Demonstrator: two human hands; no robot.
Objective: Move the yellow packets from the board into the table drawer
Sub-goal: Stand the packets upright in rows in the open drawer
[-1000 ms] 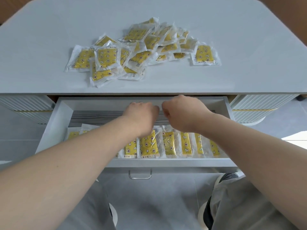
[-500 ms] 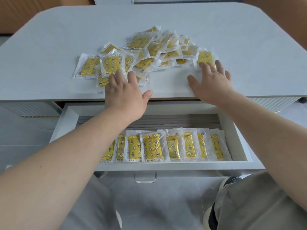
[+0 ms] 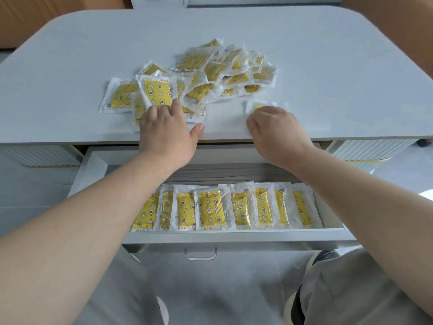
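Both reaching at the desk (image 3: pixel 70 55) edge: left hand (image 3: pixel 167 134) spread flat, fingertips pressing the near packets of the heap of yellow packets (image 3: pixel 199 76), nothing lifted; right hand (image 3: pixel 273 130) curled over a single blurred packet (image 3: pixel 260 106), apparently pinching it, grip not clearly visible. Risks: slick plastic wrappers sliding apart, a packet slipping off the desk edge past the open drawer (image 3: pixel 222 234). Inside the drawer, one overlapping row of packets (image 3: pixel 225 207) along the front.

— what sat beyond the far edge?
— a white cabinet (image 3: pixel 158 1), flanked by orange-brown wood panelling (image 3: pixel 35 17).
— and lower down?
— grey floor tiles (image 3: pixel 210 289), plus a dark shoe (image 3: pixel 324 255) at the right.
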